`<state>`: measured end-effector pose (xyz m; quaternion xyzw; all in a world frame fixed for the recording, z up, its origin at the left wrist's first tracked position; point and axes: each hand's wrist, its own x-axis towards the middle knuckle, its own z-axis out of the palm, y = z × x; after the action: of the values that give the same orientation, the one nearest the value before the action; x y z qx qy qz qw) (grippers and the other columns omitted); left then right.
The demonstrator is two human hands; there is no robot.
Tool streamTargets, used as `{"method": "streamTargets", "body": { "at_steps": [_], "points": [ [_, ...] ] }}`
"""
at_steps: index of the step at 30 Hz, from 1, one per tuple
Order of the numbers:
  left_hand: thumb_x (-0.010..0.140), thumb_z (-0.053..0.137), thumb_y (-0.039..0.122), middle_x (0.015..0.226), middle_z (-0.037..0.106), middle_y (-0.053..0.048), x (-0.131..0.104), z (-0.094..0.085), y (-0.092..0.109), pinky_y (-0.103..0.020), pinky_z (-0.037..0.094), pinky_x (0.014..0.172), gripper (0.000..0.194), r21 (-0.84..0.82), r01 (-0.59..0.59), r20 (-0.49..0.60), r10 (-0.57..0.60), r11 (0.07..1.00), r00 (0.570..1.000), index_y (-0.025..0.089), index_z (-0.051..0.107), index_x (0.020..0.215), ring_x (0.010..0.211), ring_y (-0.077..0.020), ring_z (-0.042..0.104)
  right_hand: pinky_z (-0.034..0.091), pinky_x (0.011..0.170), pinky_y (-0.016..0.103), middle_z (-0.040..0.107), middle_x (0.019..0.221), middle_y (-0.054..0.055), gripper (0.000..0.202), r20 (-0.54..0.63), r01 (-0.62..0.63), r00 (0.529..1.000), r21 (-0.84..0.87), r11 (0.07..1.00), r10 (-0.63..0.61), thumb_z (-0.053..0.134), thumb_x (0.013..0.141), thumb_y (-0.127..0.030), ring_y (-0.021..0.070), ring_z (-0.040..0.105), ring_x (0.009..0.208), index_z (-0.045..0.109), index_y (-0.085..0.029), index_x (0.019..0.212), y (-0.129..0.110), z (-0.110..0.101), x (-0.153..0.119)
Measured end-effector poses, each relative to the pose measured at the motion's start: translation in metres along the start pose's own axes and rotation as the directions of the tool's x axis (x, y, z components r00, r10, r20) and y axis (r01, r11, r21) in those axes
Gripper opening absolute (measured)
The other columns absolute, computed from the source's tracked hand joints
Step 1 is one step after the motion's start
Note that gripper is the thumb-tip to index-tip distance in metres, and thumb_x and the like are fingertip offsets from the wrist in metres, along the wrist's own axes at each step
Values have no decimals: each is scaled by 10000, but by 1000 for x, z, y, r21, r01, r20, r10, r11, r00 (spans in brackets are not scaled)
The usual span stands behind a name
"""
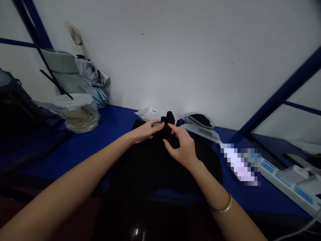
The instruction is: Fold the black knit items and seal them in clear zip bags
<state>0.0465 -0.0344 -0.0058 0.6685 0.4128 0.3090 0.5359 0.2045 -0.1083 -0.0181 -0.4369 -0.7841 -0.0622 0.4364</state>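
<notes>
A black cloth garment [160, 167] lies spread over the front of the blue table, with a bunched part standing up at its far edge. My left hand [144, 131] reaches in from the left, its thumb and index finger closed together on that bunched cloth and its other fingers partly hidden. From the right, my right hand [184, 147] touches the same cloth with its index fingertip; the thumb is held well apart, and nothing shows between them. The garment's dark folds are hard to make out.
Behind the garment lie a clear bag with a barcode label [153, 111] and a clear pouch with black contents [199, 119]. A wrapped tub [81, 115] stands left on the blue table [110, 117]. At right are a lit, pixelated object [239, 165] and a power strip [283, 180].
</notes>
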Motion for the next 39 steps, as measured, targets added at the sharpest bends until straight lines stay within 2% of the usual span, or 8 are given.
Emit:
{"method": "streamTargets", "body": {
  "at_steps": [4,10,13,18,21,25,29,39],
  "points": [
    [726,588,422,868,593,-53,2,-1,-3,-190,357,470,409,-75,0,12,0,997,1000,181,546,1054,648,-105,533,460,856,351,585,1072,38,440,180,205,957,140,969,-228,441,802,-191,174,533,998,408,-248,1237,-2,3,-1],
    [793,525,321,735,619,-66,6,-8,-5,-237,453,556,247,-230,46,13,-44,972,999,135,583,944,651,-136,575,317,1024,414,347,1371,39,652,157,190,973,-136,972,-168,304,705,39,185,266,1284,353,-230,1297,15,-3,3],
    [735,600,338,651,591,-17,6,-1,-9,-232,447,553,282,-202,-30,3,32,979,999,164,555,952,599,-122,563,230,1051,489,250,1422,28,711,256,287,940,-244,926,-224,384,665,24,225,129,1329,310,-242,1320,16,-6,3],
    [752,536,402,584,521,37,8,13,-16,-221,426,540,253,50,-218,-147,223,975,964,163,509,832,544,-99,519,146,1070,495,394,1349,20,537,274,384,909,-251,889,-315,424,748,-69,200,177,1319,409,-233,1259,17,-3,0],
    [834,398,364,673,570,-8,13,9,-20,-271,451,658,267,489,-383,-165,514,784,842,156,544,753,668,-137,551,169,1070,458,516,1243,37,454,199,319,940,-218,922,-278,439,754,-104,186,282,1282,477,-197,1197,23,1,0],
    [853,367,233,1100,568,-105,23,-7,-32,-359,383,916,264,858,-292,-89,682,423,725,137,565,1000,1083,-221,477,229,1053,421,567,1171,64,469,146,238,966,-184,954,-213,466,683,-81,196,351,1245,515,-148,1145,29,6,0],
    [843,406,212,1319,411,-125,34,-16,-46,-494,256,998,355,959,-91,-85,581,267,810,114,482,1176,1259,-306,281,307,1014,402,533,1216,99,537,222,204,960,-141,969,-170,482,579,-46,222,405,1205,523,-111,1110,29,12,-2],
    [874,361,239,1176,550,-111,34,-15,-45,-392,390,831,306,962,25,-157,473,272,867,160,561,1092,1067,-261,501,437,593,263,681,773,58,252,552,99,834,-156,983,4,507,675,-204,198,627,676,607,-173,905,33,11,38]
  ]
}}
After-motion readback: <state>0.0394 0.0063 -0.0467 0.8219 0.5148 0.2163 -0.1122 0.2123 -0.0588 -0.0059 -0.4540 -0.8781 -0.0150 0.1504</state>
